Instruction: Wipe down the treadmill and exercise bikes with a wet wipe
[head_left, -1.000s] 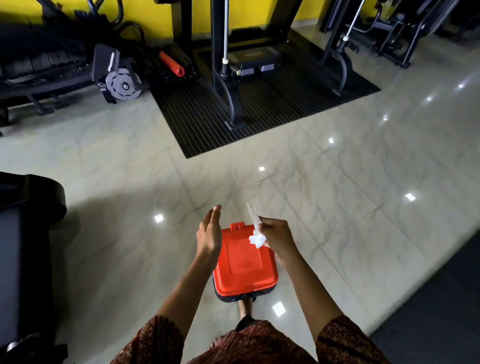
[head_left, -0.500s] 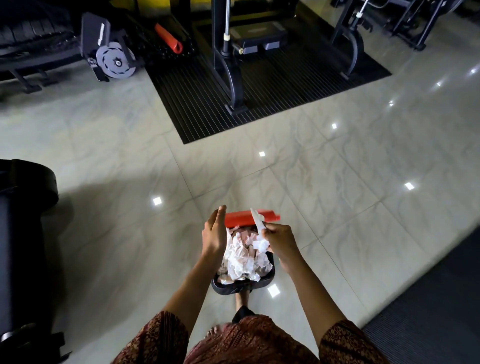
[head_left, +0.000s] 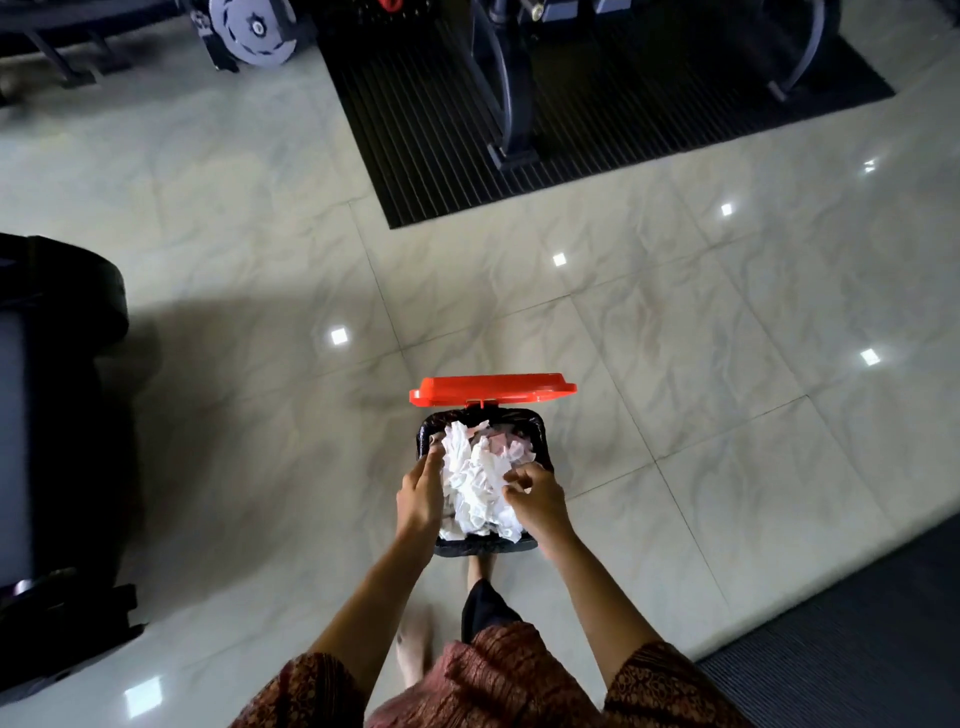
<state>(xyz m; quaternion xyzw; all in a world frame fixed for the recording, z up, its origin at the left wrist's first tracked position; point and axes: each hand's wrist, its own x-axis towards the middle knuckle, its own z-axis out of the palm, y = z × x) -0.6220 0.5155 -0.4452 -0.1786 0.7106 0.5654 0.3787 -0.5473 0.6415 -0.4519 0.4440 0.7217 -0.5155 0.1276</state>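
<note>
1. Red plastic flip lid (head_left: 493, 389) stands up at 12 o'clock of the small black liner-lined bin (head_left: 485, 545). The bin is heaped past its rim with crumpled white paper wipes (head_left: 478, 483).
2. Left hand (head_left: 418, 499): at the bin's 9 o'clock rim, fingers fairly straight and together, tips on the heap's edge, gripping nothing.
3. Right hand (head_left: 537, 501): over the 3 o'clock side, fingers loosely curled above the heap. Can't tell whether they pinch a piece or are clear of it.
4. Wet wipe: can't single it out. My read is that it's one of the white wads under the right hand, so this is the disposal step.
5. Risk, overfill: the heap sits above the rim, so a wad could roll onto the glossy pale marble-look floor tiles (head_left: 727, 415), most likely toward 6 o'clock.
6. Risk, lid: a bare foot (head_left: 479, 567) shows at the bin's 6 o'clock, probably on a pedal (hidden). If it eases off early, the lid drops on fingers or props on the heap and won't seat.
7. Risk, cling: a damp wipe could stick to the right fingertips and come back out with them.
8. Risk, tip: the bin looks light, and a left-hand push on one rim could rock it.
9. Unknown: the bulky black treadmill housing (head_left: 52, 415) at 9 o'clock and the grey-disc exercise bike flywheel (head_left: 252, 26) at 11 o'clock show no sign either way of being wiped.
</note>
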